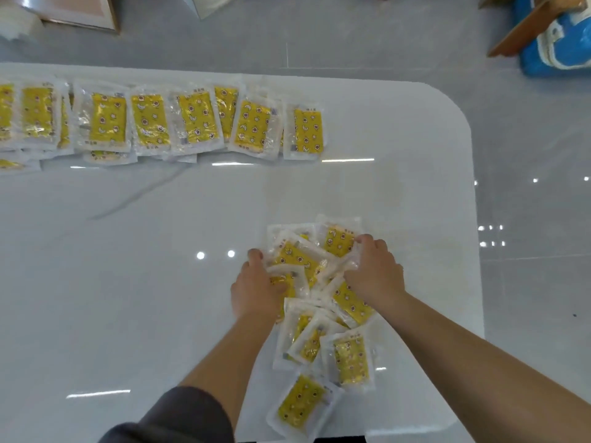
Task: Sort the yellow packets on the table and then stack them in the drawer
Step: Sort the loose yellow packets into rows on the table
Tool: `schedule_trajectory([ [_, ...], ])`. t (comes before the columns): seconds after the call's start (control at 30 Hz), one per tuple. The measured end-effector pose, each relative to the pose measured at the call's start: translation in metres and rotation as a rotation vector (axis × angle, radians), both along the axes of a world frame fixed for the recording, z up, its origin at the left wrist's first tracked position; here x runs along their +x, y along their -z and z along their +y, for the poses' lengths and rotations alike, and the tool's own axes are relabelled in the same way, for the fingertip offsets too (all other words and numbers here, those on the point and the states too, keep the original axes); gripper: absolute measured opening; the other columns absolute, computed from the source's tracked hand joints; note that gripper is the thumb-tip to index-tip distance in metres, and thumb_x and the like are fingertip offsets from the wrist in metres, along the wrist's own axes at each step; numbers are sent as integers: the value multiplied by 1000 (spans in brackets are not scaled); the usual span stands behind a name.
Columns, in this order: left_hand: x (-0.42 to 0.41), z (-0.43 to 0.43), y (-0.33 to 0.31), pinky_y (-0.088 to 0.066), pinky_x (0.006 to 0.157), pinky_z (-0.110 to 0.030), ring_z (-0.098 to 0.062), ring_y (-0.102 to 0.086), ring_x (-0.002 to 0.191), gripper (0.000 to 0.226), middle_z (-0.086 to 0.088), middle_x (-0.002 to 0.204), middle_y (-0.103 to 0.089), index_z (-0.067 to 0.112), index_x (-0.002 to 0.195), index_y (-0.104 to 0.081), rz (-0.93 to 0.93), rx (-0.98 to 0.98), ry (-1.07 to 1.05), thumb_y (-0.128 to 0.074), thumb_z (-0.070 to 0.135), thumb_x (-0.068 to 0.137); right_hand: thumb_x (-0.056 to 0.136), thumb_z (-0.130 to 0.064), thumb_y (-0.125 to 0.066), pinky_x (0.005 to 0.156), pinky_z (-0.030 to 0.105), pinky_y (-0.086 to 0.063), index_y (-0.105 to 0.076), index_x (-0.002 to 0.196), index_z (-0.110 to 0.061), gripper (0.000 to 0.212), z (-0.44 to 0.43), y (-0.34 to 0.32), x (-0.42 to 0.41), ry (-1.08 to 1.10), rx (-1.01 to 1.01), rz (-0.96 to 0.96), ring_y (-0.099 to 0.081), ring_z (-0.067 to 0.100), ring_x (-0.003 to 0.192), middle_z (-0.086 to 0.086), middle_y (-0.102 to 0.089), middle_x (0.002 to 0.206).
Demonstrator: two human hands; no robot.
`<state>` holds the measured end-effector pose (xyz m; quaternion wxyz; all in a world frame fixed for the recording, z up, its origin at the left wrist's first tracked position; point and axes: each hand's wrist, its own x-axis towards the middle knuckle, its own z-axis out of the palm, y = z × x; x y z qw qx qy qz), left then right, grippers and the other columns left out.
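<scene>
Yellow packets in clear crinkly wrap, a loose pile at the near right of the table, overlapping at all angles. Both hands are on it.

Left hand: fingers curled round the pile's left edge, thumb lying on top of a packet. Right hand: fingers curled tight over the far-right packet, wrap bunched under the palm. Each grips its side of the heap. Dark sleeve is pushed up on the left arm; the right forearm is bare.

A second batch, a row of packets, lies along the far edge, roughly upright and overlapping side by side, well apart from the pile.

The table is white and glossy with a rounded corner, ceiling lights reflecting in it. Grey polished floor tiles lie around it. At far right on the floor sit a blue plastic pack and a cardboard piece.

Packets are flat rectangles, each a yellow printed insert with a star and moon pattern inside a wider clear border.
</scene>
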<state>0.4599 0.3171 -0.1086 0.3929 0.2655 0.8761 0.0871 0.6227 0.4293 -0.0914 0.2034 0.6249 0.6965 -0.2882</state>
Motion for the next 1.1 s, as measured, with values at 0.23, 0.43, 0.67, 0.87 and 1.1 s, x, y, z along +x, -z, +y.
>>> schedule_trajectory([
  [0.23, -6, -8, -17, -37, 52, -23, -10, -52, 63, 11, 3, 71, -59, 14, 79, -61, -72, -58, -160, -68, 22, 81, 76, -32, -75, 86, 37, -39, -38, 125, -23, 62, -6, -1, 35, -427, -2, -86, -56, 22, 101, -2, -56, 111],
  [0.43, -8, -7, -15, -46, 65, -28, -17, -59, 79, 21, 3, 87, -62, 17, 93, -58, -198, 125, -403, -73, 24, 81, 78, -17, -74, 69, 35, -46, -34, 121, -25, 59, -2, 3, 43, -167, -101, 176, -59, 20, 72, -5, -57, 79],
  [0.67, 26, 2, -5, -37, 58, -19, -18, -56, 88, 43, 0, 101, -52, 15, 108, -51, -104, 50, -341, -78, 22, 76, 85, -20, -67, 62, 28, -41, -47, 71, -20, 24, 8, 16, 53, -2, -202, 260, -50, 15, 70, -5, -51, 74],
  [0.87, 36, 16, 0, -41, 96, -36, -22, -43, 119, 40, 0, 132, -42, 14, 115, -63, 161, 64, -86, -74, 31, 81, 95, -24, -54, 58, 25, -37, -50, 85, -15, 15, 20, 10, 51, 172, -288, 436, -48, 14, 67, 1, -52, 76],
  [1.1, 17, 18, -9, -39, 62, -22, -17, -54, 77, 18, 1, 92, -53, 15, 87, -59, 13, 91, -170, -73, 25, 83, 100, -21, -49, 71, 28, -52, -57, 101, -16, 10, 31, 6, 51, 516, -444, 616, -64, 14, 84, 4, -66, 101],
])
